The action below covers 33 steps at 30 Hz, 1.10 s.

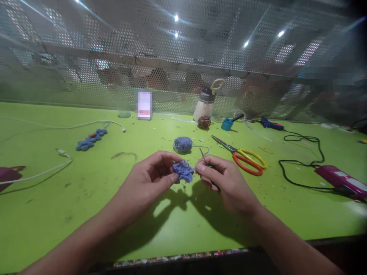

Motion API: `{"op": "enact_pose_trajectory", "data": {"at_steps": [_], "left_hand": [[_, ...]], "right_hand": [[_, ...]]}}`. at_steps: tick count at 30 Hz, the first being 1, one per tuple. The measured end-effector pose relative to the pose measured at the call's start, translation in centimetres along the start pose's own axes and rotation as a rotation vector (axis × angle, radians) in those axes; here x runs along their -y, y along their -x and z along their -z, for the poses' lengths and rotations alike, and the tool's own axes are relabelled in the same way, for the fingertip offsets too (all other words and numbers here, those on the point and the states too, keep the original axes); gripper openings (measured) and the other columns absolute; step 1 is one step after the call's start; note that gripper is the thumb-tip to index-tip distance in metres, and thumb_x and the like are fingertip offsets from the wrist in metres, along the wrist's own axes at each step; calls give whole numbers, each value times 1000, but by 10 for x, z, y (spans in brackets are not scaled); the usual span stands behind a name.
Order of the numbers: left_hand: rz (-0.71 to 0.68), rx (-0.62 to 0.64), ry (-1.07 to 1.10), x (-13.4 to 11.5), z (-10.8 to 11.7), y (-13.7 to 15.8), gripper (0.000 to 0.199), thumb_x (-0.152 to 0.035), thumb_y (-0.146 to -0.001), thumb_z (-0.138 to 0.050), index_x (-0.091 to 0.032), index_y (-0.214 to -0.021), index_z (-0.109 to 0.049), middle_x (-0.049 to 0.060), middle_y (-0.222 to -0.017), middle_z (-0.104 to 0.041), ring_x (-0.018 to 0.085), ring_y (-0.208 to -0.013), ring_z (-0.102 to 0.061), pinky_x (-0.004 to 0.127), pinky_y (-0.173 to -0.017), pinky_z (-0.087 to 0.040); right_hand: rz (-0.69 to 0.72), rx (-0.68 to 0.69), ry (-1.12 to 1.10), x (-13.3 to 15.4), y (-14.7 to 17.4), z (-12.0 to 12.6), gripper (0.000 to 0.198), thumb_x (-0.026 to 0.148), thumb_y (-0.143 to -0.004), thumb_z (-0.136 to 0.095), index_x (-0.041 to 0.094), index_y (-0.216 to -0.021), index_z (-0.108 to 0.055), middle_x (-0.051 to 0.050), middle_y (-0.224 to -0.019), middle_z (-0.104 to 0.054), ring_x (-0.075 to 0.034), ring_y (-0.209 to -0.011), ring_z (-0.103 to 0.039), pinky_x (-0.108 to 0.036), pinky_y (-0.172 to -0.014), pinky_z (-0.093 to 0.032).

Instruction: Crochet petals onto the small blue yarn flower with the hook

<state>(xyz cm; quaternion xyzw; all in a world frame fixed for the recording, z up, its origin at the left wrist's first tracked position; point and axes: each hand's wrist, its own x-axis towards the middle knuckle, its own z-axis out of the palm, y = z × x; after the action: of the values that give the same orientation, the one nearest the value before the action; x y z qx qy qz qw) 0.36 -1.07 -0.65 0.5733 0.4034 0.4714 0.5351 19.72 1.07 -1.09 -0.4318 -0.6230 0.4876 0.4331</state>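
Observation:
My left hand [153,173] pinches a small blue-purple crocheted piece [182,170] by its left edge, between thumb and fingers. Just right of it, my right hand [219,175] is closed around a thin crochet hook [203,154], whose shaft pokes up past the fingers; the rest is mostly hidden in the palm. A strand of yarn runs from the piece to the right fingertips. Beyond the hands lies a ball of blue-purple yarn [182,144], its loose strand trailing right and down toward my right hand.
Scissors [236,151] with red and yellow handles lie right of the yarn. Behind are a bottle [204,107], a dark multicoloured ball [204,122], a blue pot [227,124] and a phone [144,105]. A blue crocheted strip [91,139] and white cables lie left; a corded magenta device [341,179] sits right.

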Motion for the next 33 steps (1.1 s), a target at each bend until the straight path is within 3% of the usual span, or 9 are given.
{"op": "enact_pose_trajectory", "data": {"at_steps": [3,6,8,11,18,26,33], "left_hand": [[-21,44,21,1,1,1,22,-20,-84,-68,-20,-105,-62,2,-92,-65,14,-85,-59,28,-77,-47],[-17,82,41,3,1,1,24,-19,-84,-67,-21,-107,-61,1,-92,-64,14,-86,-59,28,-77,-47],[-6,83,41,3,2,1,26,-19,-83,-69,-22,-107,-61,0,-90,-63,13,-84,-59,27,-76,-47],[42,45,11,3,1,-1,28,-20,-80,-70,-21,-106,-62,-2,-81,-60,11,-75,-56,25,-69,-45],[151,-61,-64,2,-1,-2,17,-26,-78,-70,-18,-93,-66,-3,-72,-58,12,-68,-51,26,-65,-40],[234,16,95,5,6,-3,6,-20,-76,-69,-16,-79,-68,1,-73,-62,13,-73,-53,29,-72,-39],[253,103,319,-1,0,-2,17,-26,-79,-58,-13,-74,-67,5,-81,-60,17,-78,-52,30,-68,-43]], "right_hand": [[25,16,17,3,-4,3,27,42,-86,-65,15,-81,-63,4,-60,-46,-8,-51,-34,-24,-47,-26],[26,168,25,5,-6,3,26,41,-83,-69,15,-86,-67,-1,-72,-56,-9,-56,-40,-25,-49,-29],[14,224,14,6,-6,0,28,42,-80,-71,15,-80,-66,0,-69,-55,-9,-57,-41,-25,-51,-30],[-7,168,-65,4,-3,-5,31,44,-78,-73,16,-74,-61,4,-60,-49,-8,-53,-36,-25,-49,-27],[34,53,-117,-1,4,-15,28,38,-78,-74,17,-73,-58,4,-63,-50,-8,-54,-36,-24,-49,-29],[75,48,-73,-4,6,-16,16,28,-84,-68,17,-78,-59,5,-64,-49,-8,-55,-37,-23,-48,-28],[36,63,-42,-6,7,-18,20,31,-84,-68,16,-77,-58,4,-66,-50,-8,-56,-37,-23,-50,-28]]}}
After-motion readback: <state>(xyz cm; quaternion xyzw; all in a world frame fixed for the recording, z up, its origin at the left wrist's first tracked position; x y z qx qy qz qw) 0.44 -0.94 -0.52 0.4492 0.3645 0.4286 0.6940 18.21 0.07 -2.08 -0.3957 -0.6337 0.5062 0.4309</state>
